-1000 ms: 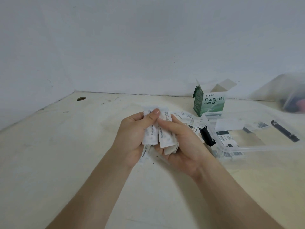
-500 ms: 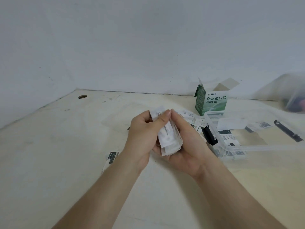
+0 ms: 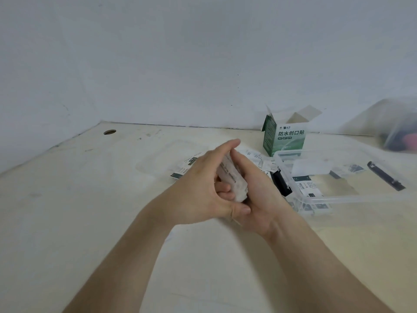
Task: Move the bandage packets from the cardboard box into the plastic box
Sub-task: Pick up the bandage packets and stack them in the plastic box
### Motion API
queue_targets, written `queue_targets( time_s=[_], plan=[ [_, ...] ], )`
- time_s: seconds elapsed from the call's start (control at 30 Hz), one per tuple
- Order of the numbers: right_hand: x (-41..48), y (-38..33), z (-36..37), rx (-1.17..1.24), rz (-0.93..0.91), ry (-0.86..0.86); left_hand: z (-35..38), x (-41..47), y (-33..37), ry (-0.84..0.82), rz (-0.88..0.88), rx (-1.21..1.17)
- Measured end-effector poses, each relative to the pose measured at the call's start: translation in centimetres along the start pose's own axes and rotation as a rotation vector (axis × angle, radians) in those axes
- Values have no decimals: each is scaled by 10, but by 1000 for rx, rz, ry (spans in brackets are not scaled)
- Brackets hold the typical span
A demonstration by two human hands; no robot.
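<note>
Fingers (image 3: 228,148) of the left hand (image 3: 200,190) lie flat and nearly straight along the left face of a small stack of white paper bandage packets (image 3: 230,179), while its thumb crosses under the stack's near end. On the other side, the right hand (image 3: 255,193) cups the same stack, its fingers (image 3: 242,163) pressed along the right face, so both hands are closed on the packets and squeeze them edge-up between the palms, above the pale cream surface (image 3: 90,211).

Just right of the hands sits a clear, shallow rectangular plastic box (image 3: 338,198) with a black latch (image 3: 281,182) on its left end; a few white packets with dark printing (image 3: 308,185) lie inside it. Beyond that box, at its far-left corner, stands a green and white cardboard box with Chinese lettering (image 3: 285,138), upright, its top flaps open. More loose white packets (image 3: 252,154) are scattered on the surface between the hands and the cardboard box, and others (image 3: 182,171) lie just left of the hands. A clear plastic lid (image 3: 162,159) rests flat on the surface left of those. A round hole (image 3: 109,132) shows in the far-left corner of the surface. At the far right, a blurred translucent container (image 3: 392,129) stands against the white wall (image 3: 180,59).
</note>
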State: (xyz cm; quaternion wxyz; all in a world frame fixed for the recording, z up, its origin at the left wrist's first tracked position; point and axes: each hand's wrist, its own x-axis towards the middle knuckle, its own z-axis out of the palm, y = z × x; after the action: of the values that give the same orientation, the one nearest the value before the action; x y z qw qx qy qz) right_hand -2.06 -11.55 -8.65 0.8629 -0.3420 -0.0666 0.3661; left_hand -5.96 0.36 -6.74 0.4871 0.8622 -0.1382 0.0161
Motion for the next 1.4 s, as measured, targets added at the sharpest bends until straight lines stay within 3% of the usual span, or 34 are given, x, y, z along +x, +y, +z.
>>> queue_targets(
  time_s=[0.3,0.57,0.67,0.8,0.9,0.97,1.13,1.27,1.4],
  plan=[
    [-8,-4,4,-44,-29,-113,0,0,-4,203,102,70],
    [-8,-9,-3,-36,-20,-198,-19,-2,-6,-21,69,-127],
    [-11,-11,-2,8,93,-400,-33,-5,-4,13,100,-288],
    [-11,-9,-3,-52,157,-477,-37,-2,-11,80,94,-340],
    [-12,-8,-3,-73,177,-409,-38,-3,-10,121,115,-333],
    [-13,-8,0,-97,175,-264,-44,-4,-10,211,114,-293],
    [-9,-6,0,-176,129,58,-48,-2,-17,284,37,18],
    [-8,-3,1,-198,61,140,-35,4,-19,337,-6,113],
    [-7,-1,2,-250,7,174,-32,5,-18,265,-49,34]
  ],
)
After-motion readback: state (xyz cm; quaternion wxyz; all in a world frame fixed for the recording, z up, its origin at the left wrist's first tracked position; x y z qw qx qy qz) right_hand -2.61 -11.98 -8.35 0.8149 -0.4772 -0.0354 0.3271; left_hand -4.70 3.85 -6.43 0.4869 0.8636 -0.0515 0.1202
